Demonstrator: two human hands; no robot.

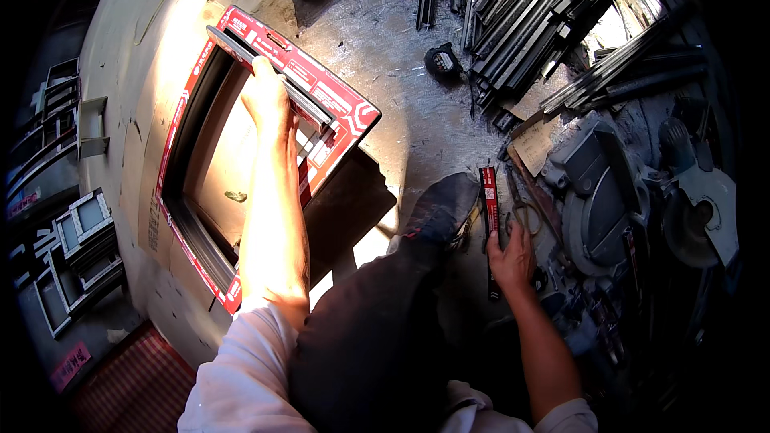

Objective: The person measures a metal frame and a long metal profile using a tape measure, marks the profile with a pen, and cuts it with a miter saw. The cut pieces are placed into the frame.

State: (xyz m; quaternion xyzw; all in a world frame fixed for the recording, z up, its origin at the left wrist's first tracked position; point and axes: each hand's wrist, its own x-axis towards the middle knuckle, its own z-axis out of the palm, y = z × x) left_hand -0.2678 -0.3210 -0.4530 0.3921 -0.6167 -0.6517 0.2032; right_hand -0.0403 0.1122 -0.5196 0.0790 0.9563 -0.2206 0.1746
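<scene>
A rectangular window frame (325, 100) with red printed film and a dark inner channel lies tilted at the left. My left hand (269, 96) reaches across its opening, fingers closed around a short dark profile bar (309, 104) along the frame's upper right side. Lower right, my right hand (513, 261) has its thumb and fingers at a narrow dark strip with a red label (489, 192), gripping its side. Scissors (527, 215) with looped handles lie just beyond that hand. My shoe (441, 204) rests left of the strip.
Long dark metal profiles (537, 24) are piled at the upper right, with a tape measure (441, 60) beside them. A grey power saw (593, 192) and another saw with a round blade guard (698, 216) stand at the right. Small frames (84, 228) are stacked far left.
</scene>
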